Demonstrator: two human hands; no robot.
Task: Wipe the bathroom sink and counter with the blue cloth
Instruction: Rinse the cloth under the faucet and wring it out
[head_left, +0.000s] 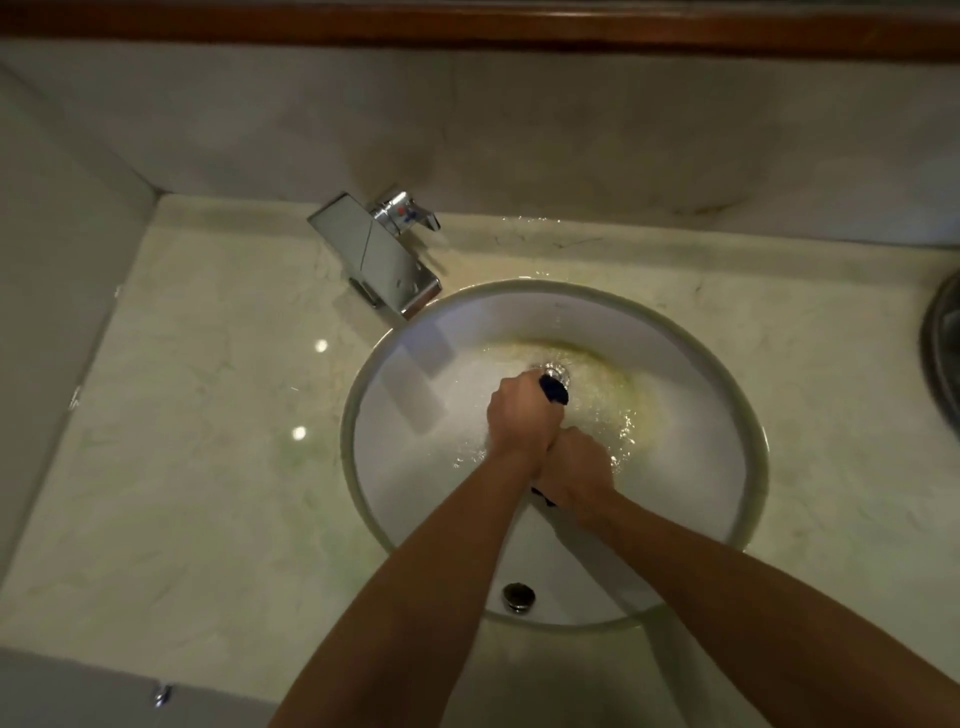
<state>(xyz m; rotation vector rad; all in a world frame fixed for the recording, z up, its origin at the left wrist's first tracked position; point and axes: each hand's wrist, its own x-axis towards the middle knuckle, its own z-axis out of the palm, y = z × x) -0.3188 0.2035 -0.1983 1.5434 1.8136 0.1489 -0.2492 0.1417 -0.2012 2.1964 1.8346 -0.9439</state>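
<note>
Currently, stage of task: the blue cloth (554, 391) is being wrung over the sink (597, 306), so the work is judged to be at a rinse-and-wring step rather than a wiping stroke.
Overflow hole: a small metal-ringed opening (518, 596) is seen on the near wall of the basin, between the forearms.
Right hand: the right hand (574, 474) is clenched, its fingers wrapped round the near end of the cloth, of which a dark tip shows below the fist.
Left hand: the left hand (522, 415) is likewise closed round the cloth, just beyond the right and touching it; the far end of the cloth sticks out above the knuckles.
Cloth position: it is held twisted into a short rope over the middle of the basin, close above the drain (555, 372).
Basin state: water and a yellowish tinge are seen pooled around the drain; the bowl is judged not yet finished.
Surface: the marble surface (208, 415) shows wet glints behind the basin; whether it has been wiped cannot be told.
Obstacles: the chrome faucet (376, 252) stands at the far left rim and must be worked around; a dark round object (943, 343) is cut off at the right edge.
Remaining: wiping of bowl, rim and surface is judged still due.
</note>
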